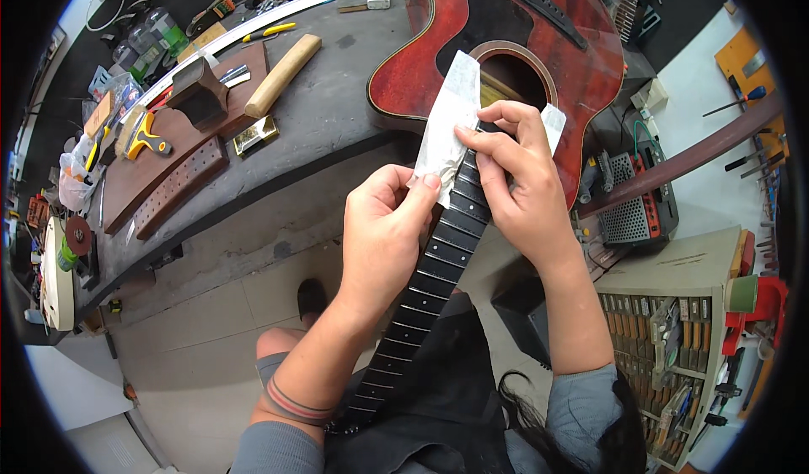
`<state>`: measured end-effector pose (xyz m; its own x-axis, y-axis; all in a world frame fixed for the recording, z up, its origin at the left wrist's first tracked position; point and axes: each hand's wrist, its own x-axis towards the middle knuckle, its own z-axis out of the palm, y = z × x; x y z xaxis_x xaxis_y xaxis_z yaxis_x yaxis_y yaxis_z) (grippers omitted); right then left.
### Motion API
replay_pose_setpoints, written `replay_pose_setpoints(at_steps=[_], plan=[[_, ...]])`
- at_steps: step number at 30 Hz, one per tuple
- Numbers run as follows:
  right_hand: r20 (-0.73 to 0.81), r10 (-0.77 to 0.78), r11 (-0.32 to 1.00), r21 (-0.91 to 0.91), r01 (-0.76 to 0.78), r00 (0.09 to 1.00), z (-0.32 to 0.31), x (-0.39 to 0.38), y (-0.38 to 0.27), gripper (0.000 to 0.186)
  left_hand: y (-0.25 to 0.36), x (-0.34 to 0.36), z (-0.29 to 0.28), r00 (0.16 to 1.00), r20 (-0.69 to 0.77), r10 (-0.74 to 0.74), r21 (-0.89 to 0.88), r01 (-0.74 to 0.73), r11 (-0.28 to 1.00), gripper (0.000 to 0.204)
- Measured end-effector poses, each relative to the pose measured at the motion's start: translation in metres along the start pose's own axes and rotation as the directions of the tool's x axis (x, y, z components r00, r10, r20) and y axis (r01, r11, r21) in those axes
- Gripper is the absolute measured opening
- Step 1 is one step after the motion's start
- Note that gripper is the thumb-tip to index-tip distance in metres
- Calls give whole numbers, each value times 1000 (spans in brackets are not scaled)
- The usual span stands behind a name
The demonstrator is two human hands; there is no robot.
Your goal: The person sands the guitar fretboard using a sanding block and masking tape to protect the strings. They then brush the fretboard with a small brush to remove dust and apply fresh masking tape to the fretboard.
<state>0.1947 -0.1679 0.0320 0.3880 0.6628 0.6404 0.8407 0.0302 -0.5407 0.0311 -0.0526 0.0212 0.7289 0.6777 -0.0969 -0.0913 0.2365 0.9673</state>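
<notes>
A black guitar neck [438, 263] is being held over the lap, its long axis running from the lower left near the knee up and to the right, where it is meeting the red-brown guitar body [506, 44] at the sound hole [514, 74]. The body is being rested on the edge of the dark workbench [337, 112], its lower bout pointing away from the person. The left hand [383, 230] is being kept closed in a pinch on the lower corner of a white sheet of paper [447, 124], thumb and forefinger pressed together against the left side of the fretboard. The right hand [518, 166] is being curled over the upper frets, its fingertips [472, 137] being pressed onto the same sheet where it is lying across the neck; how tightly the paper is being gripped there cannot be told. Farther off on the bench, a pale wooden block [282, 74], a brown perforated wooden strip [177, 187] and a yellow-handled tool [147, 137] are being left lying. At the right, a cabinet of small drawers [666, 339] is being seen beside the chair.
</notes>
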Motion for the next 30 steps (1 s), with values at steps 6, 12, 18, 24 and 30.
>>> replay_pose_setpoints(at_steps=[6, 12, 18, 24, 30], plan=[[12, -9, 1000, -20, 9, 1000, -2, 1, -1, 31, -3, 8, -6, 998, 64, 0, -79, 5, 997, 23], [14, -28, 1000, 9, 28, 1000, -1, 3, 1, 31, 4, 12, -13, 990, 127, -70, -225, 97, 970, 21], [28, 0, 999, 45, -1, 1000, -2, 1, 1, 34, 12, 10, -18, 982, 163, -92, -140, 115, 983, 23], [33, -81, 989, -124, 84, 996, -3, 15, -13, 36, 55, 21, 0, 964, 265, 33, -108, -4, 994, 25], [44, -119, 984, -124, 124, 992, -1, 29, 3, 30, 36, -15, -17, 969, 52, 243, 368, -244, 897, 25]])
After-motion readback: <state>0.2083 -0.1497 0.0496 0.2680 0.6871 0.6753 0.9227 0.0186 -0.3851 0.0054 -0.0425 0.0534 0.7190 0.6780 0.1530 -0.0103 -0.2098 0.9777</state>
